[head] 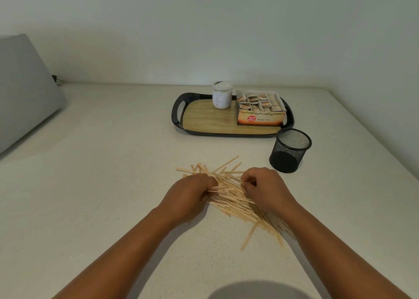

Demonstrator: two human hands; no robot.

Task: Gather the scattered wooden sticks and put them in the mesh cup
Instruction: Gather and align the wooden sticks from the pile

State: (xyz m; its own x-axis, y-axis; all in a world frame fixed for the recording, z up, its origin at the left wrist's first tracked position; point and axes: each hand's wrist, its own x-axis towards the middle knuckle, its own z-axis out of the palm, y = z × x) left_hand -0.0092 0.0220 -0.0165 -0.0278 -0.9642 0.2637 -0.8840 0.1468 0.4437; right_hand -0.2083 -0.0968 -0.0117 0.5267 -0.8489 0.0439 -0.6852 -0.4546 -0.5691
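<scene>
Under both hands (229, 192), pale thin sticks (229, 199), jumbled

Tea box (260, 117) front reads "Ginger Tea", red round badge unreadable, jar (222, 95) label illegible

Your left hand (192, 191) and right hand (264, 188) cover part of the wooden sticks (229, 195); your curled fingertips are hidden. The jar (222, 95) label is unreadable.
</scene>
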